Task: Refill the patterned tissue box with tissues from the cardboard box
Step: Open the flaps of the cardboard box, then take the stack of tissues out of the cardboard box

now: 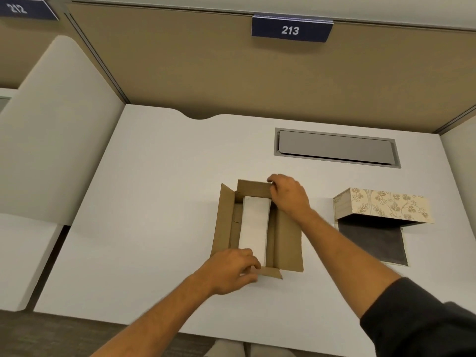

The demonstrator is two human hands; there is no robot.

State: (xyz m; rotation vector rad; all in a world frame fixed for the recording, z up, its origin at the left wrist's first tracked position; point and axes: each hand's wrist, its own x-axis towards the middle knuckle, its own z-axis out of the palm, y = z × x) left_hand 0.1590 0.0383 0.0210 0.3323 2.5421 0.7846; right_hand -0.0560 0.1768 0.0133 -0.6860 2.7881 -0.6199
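left hand point(233, 270) pinches the near end flap of the cardboard box point(286, 235), fingers curled over the flap edge at the box's 6 o'clock end. right hand point(288, 195) grips the far end flap at the box's 12 o'clock end, fingers hooked over the top edge. both forearms bare, a dark sleeve point(422, 320) pushed up on the right arm. cardboard box sits open on the white desk point(154, 202), all flaps spread, long axis running 12 to 6. a white stack of tissues point(255, 225) lies flat inside, filling the middle of the box. patterned tissue box point(386, 204), cream with floral print, stands at 3 o'clock of the cardboard box, apart from it, not touched. it looks raised or tipped over a dark grey sheet point(373, 243) lying on the desk under it; cannot tell if the two are joined. grey cable hatch point(334, 148) set in the desk at 1 o'clock. tan partition point(206, 60) behind, navy sign reading 213 point(291, 29) at 12 o'clock.
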